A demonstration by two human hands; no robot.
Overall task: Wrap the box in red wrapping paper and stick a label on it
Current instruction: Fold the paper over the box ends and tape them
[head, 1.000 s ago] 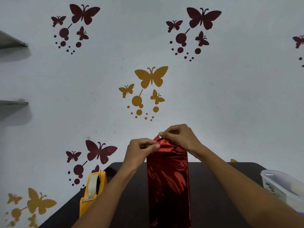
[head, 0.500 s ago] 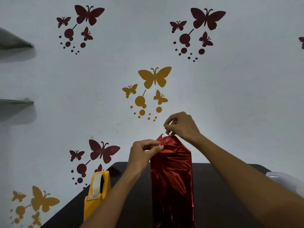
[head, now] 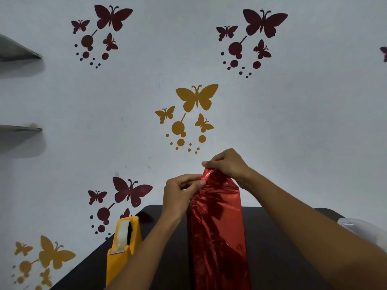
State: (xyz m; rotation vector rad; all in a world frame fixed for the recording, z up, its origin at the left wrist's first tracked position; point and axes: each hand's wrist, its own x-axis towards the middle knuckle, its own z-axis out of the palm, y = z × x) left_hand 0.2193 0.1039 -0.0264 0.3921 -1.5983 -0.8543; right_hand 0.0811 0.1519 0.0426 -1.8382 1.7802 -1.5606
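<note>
- It looks like a room in a home, arranged as a small craft corner; I cannot tell which room it is.
- The white wall (head: 293, 122) carries decorative stickers: maroon butterflies (head: 113, 17) and gold butterflies (head: 196, 97), each group with round dots.
- A dark table (head: 272, 237) stands against this wall.
- On the near left of the table is a yellow tape dispenser (head: 123, 248); at the right edge, a clear plastic container (head: 362, 229).
- Shiny red wrapping paper (head: 217, 227) stands in the middle of the table.
- Two thin shelves (head: 18, 128) stick out from the far left.
</note>
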